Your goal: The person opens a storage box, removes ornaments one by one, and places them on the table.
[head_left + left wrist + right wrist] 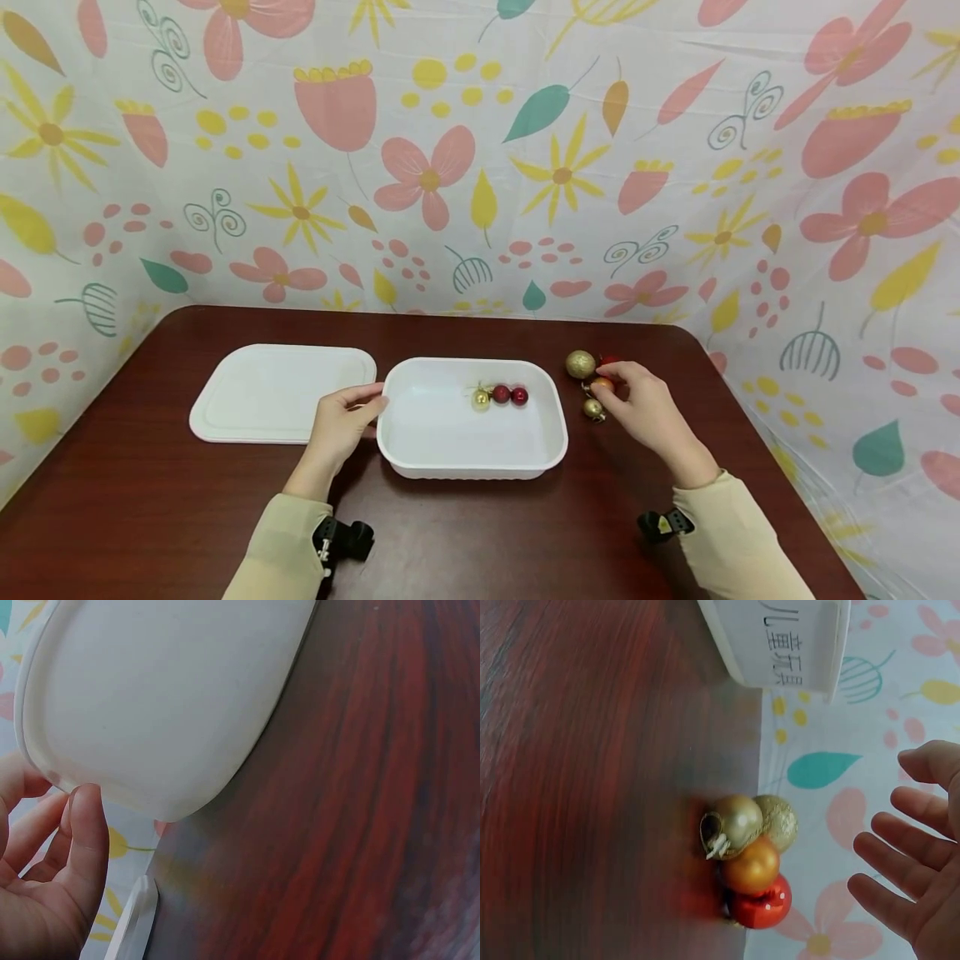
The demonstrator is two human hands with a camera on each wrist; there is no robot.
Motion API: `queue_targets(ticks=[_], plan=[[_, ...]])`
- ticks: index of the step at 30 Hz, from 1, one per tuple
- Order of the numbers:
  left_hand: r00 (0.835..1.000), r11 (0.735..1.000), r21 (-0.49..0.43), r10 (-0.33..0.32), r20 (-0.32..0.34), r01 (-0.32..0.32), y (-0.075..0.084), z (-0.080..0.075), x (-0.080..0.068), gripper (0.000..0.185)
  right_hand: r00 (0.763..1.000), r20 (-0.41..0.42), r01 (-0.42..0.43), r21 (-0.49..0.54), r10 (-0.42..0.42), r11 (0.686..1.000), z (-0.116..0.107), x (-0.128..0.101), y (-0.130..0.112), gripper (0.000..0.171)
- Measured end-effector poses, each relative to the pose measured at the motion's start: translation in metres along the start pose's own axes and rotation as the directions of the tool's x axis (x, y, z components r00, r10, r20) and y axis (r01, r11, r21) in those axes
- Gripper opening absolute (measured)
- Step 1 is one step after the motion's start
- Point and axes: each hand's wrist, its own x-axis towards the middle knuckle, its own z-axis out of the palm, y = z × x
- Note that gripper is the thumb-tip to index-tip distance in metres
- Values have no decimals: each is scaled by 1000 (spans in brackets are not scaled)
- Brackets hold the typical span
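A white plastic tub (472, 460) sits in the middle of the table. Inside, near its far side, lie a gold bauble (480, 401) and two dark red ones (501, 394). My left hand (339, 429) pinches the tub's left rim between thumb and fingers. To the right of the tub, my right hand (651, 407) is over a small group of baubles: a glittery gold one (580, 364), a red one (762, 906), an orange one (751, 865) and a smooth gold one (739, 818). Its fingers are spread and relaxed in the right wrist view, holding nothing.
A flat white lid (273, 396) lies left of the tub. Dark writing (780, 645) marks the tub's side. The reddish-brown wooden table (480, 542) ends at a flower-patterned cloth (480, 167) behind and at the right. Both wrists wear black straps.
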Motion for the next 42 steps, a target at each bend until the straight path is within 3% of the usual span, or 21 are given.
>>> queue_targets(ticks=[15,36,42], plan=[[1000,1000,-4,4,1,-4,-1,0,3,34,998,57,-1,129,-6,992,17,10,-23,29],[1000,1000,-5,3,2,-3,-3,2,1,35,993,55,90,172,-101,981,33,19,-54,26],[1000,1000,-5,9,6,-9,-3,0,-2,38,990,63,105,235,-123,966,44,18,-65,26]])
